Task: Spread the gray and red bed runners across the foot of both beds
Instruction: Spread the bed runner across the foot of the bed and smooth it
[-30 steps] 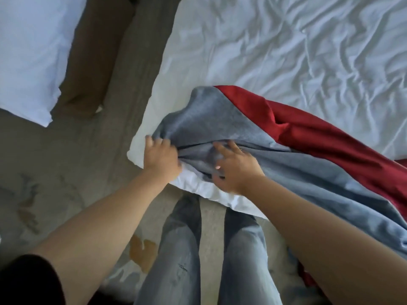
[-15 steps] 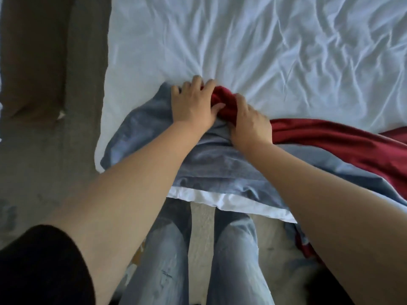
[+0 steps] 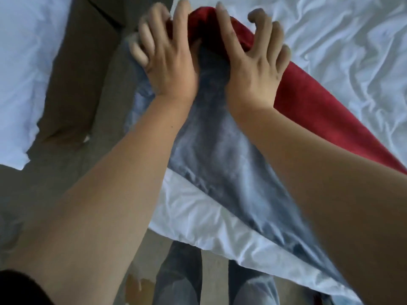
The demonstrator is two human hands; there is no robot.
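Observation:
A gray and red bed runner point(image 3: 220, 155) lies bunched over the near left corner of a bed with a wrinkled white sheet point(image 3: 341, 40). Its gray side faces me and a red band point(image 3: 319, 111) runs along its far edge toward the right. My left hand point(image 3: 169, 60) grips the runner's raised end at the top, fingers curled over gray and red cloth. My right hand point(image 3: 253, 62) holds the same end just to the right, fingers hooked over the red edge. The runner's right part passes under my right forearm out of sight.
A second bed with white linen point(image 3: 19, 73) stands at the left. A brown bed base point(image 3: 81, 69) and gray carpet point(image 3: 44, 194) fill the gap between the beds. My legs in gray jeans point(image 3: 180, 276) stand at the bed's foot. A stain marks the floor point(image 3: 134, 285).
Both hands moved from the runner's near edge to its far red edge, took hold and lifted that end up and to the left. The view shifted closer.

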